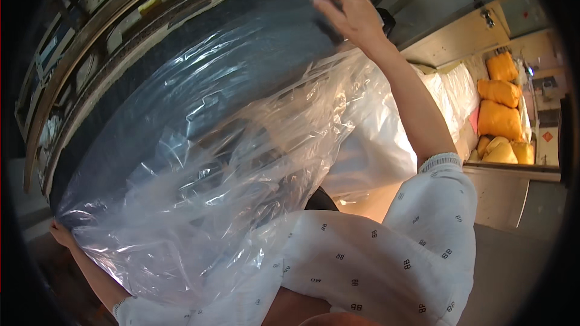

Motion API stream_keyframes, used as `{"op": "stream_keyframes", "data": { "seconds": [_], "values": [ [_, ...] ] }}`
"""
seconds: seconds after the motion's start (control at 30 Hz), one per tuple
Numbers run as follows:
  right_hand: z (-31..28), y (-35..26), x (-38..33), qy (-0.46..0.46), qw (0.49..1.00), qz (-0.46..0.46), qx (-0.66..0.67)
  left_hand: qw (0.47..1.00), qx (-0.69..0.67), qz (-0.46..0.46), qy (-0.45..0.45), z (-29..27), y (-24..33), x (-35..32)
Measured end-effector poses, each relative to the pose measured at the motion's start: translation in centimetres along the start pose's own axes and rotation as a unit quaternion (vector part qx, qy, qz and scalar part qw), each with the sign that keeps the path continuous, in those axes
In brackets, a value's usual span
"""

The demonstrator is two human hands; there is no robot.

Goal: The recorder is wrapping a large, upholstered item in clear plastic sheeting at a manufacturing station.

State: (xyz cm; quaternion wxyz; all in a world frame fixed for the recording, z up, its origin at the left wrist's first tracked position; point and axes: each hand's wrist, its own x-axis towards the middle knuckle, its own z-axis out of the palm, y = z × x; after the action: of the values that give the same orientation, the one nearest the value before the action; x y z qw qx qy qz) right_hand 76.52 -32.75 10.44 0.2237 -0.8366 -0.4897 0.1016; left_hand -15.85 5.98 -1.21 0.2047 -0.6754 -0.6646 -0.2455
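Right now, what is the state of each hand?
Left hand: closed on the clear plastic sheet.
Right hand: gripping the sheet's top edge on the dark roll.

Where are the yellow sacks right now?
In the head view the yellow sacks are stacked at the far right, beyond the right hand and forearm, beside the white bags against the wall.
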Motion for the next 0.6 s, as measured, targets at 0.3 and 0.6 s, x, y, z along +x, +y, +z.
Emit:
{"op": "stream_keyframes", "data": {
  "seconds": [0.3,0.6],
  "values": [
    [-1.8,13.4,6.4,-0.013,0.959,0.263,0.109,0.964,-0.226,-0.139,-0.033,1.0,17.3,-1.6],
    [6.0,-18.7,-7.9,0.141,0.872,-0.467,-0.039,0.953,-0.218,-0.172,0.117,-3.7,14.5,-3.1]
  ]
}}
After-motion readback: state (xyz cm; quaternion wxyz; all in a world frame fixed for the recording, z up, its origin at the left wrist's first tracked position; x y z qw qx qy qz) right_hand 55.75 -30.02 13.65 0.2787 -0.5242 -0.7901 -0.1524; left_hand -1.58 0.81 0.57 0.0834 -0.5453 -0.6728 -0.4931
